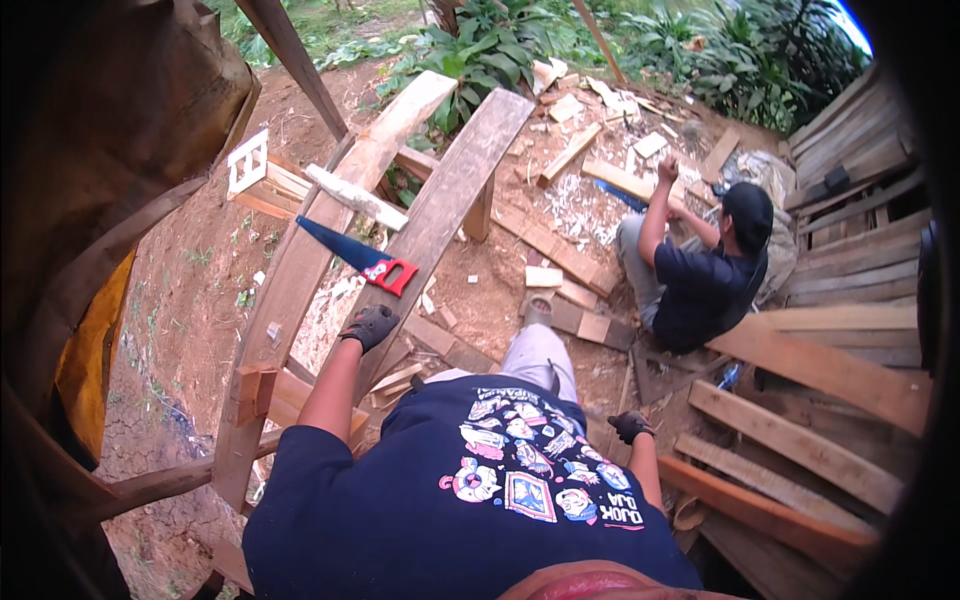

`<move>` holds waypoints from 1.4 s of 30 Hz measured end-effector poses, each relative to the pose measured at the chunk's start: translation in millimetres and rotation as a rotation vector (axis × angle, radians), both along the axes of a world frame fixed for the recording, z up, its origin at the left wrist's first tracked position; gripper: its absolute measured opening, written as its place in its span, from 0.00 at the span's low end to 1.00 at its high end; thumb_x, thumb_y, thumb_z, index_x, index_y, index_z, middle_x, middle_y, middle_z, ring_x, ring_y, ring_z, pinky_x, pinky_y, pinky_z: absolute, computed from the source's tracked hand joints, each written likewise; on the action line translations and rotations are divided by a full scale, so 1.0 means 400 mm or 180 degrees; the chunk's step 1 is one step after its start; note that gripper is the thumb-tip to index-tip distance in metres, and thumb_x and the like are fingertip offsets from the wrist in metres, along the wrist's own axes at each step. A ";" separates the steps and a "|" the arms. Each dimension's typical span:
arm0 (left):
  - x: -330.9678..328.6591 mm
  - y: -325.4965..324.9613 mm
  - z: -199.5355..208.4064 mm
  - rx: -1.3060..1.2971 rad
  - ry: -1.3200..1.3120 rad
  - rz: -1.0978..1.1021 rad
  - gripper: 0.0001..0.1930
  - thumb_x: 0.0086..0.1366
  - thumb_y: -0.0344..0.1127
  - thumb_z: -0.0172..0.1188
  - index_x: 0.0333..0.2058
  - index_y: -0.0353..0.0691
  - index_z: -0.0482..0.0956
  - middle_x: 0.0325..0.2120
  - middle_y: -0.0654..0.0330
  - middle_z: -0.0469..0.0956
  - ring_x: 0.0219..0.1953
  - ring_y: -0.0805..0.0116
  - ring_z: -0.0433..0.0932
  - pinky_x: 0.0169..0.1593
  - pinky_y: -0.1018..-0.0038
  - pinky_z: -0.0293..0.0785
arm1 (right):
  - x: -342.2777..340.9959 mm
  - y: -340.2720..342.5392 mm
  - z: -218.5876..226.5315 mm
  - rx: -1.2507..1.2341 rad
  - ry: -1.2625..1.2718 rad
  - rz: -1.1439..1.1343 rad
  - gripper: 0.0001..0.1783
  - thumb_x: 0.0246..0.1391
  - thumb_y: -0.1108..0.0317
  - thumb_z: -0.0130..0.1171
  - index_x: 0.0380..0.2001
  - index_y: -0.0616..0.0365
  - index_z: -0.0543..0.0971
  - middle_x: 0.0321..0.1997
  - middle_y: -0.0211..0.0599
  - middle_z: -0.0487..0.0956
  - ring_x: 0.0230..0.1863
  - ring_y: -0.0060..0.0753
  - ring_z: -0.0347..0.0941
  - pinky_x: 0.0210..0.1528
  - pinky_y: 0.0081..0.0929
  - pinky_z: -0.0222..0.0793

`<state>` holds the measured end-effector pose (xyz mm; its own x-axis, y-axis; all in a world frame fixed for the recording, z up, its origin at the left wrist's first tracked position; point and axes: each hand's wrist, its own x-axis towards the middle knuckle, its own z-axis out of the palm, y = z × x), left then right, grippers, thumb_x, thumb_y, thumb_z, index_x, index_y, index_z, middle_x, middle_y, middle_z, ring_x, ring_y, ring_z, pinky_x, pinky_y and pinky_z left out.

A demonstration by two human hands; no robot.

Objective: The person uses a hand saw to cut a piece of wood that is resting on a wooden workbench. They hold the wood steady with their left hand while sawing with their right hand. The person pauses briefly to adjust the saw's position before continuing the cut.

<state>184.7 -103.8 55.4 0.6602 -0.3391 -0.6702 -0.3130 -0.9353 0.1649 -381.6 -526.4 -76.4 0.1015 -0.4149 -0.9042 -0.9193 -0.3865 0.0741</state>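
Observation:
A handsaw (390, 277) with a red handle and dark blue blade lies across the two long boards of a wooden bench. My left hand (370, 328), in a dark glove, is at the edge of the right-hand bench board (455, 195), just below the saw handle and apart from it. Its fingers look loosely bent, with nothing visible in them. Down at my right side hangs my right hand (631, 426), also gloved, its fingers slightly apart and holding nothing that I can see. A pale, rough piece of wood (357, 198) spans the boards beyond the saw.
To the right a person in a dark cap and shirt (705, 275) sits low among offcuts and shavings, one arm raised. Stacked planks (800, 440) lie at my right. A bundle of wood strips (275, 188) stands left of the bench. Brown sheeting (130, 120) hangs far left.

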 end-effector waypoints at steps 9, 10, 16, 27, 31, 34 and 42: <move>0.133 -0.344 0.136 -0.0285 -0.0006 0.0010 0.27 0.73 0.56 0.55 0.56 0.42 0.86 0.55 0.43 0.86 0.57 0.49 0.86 0.61 0.58 0.78 | 0.672 -0.590 0.072 -0.0726 -0.1153 0.0881 0.27 0.62 0.43 0.66 0.54 0.52 0.91 0.54 0.51 0.90 0.60 0.56 0.85 0.64 0.48 0.79; 0.128 -0.336 0.141 -0.0368 -0.0039 0.0121 0.28 0.73 0.57 0.56 0.56 0.40 0.86 0.54 0.43 0.86 0.57 0.49 0.85 0.61 0.58 0.78 | 0.755 -0.627 0.086 -0.0672 -0.1239 0.1092 0.28 0.62 0.43 0.67 0.55 0.52 0.90 0.54 0.51 0.90 0.60 0.57 0.85 0.65 0.49 0.79; 0.088 -0.254 0.110 -0.0093 -0.0192 0.1067 0.37 0.69 0.64 0.58 0.66 0.43 0.78 0.64 0.42 0.79 0.67 0.44 0.78 0.70 0.56 0.73 | 1.067 -0.632 -0.051 0.0210 -0.2072 0.0262 0.35 0.62 0.39 0.65 0.62 0.51 0.86 0.59 0.47 0.89 0.64 0.49 0.83 0.68 0.46 0.76; 0.311 -0.239 0.002 -0.0493 -0.0402 0.2372 0.54 0.64 0.72 0.65 0.74 0.32 0.68 0.71 0.35 0.73 0.71 0.41 0.75 0.73 0.55 0.72 | 1.001 -0.422 0.223 0.0259 -0.0699 0.1855 0.30 0.68 0.39 0.62 0.50 0.55 0.91 0.43 0.38 0.93 0.42 0.36 0.90 0.51 0.40 0.83; 0.454 -0.295 -0.057 -0.0842 -0.0468 0.2817 0.56 0.60 0.75 0.66 0.71 0.31 0.70 0.64 0.37 0.79 0.67 0.41 0.80 0.69 0.53 0.77 | 0.933 -0.486 0.225 0.0266 -0.0691 0.1365 0.30 0.68 0.39 0.62 0.49 0.55 0.91 0.43 0.38 0.93 0.42 0.36 0.90 0.51 0.40 0.83; 0.543 -0.308 -0.141 -0.1196 -0.0704 0.3985 0.56 0.58 0.68 0.74 0.71 0.29 0.66 0.65 0.35 0.78 0.67 0.39 0.79 0.69 0.52 0.76 | 0.919 -0.480 0.247 0.0226 -0.0684 0.0936 0.30 0.68 0.38 0.62 0.49 0.55 0.91 0.43 0.39 0.93 0.43 0.37 0.90 0.52 0.41 0.83; 0.642 -0.350 -0.327 -0.1239 -0.0552 0.5023 0.50 0.58 0.53 0.77 0.69 0.30 0.61 0.64 0.34 0.78 0.65 0.37 0.80 0.69 0.51 0.76 | 0.995 -0.418 0.311 0.0104 -0.0656 0.0636 0.31 0.68 0.37 0.61 0.48 0.55 0.91 0.43 0.39 0.93 0.44 0.38 0.90 0.53 0.41 0.82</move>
<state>441.6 -243.7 -75.3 0.5501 0.5852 -0.5958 0.8193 -0.2404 0.5205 16.4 -693.5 48.2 0.3614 -0.3392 -0.8685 -0.8191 -0.5605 -0.1220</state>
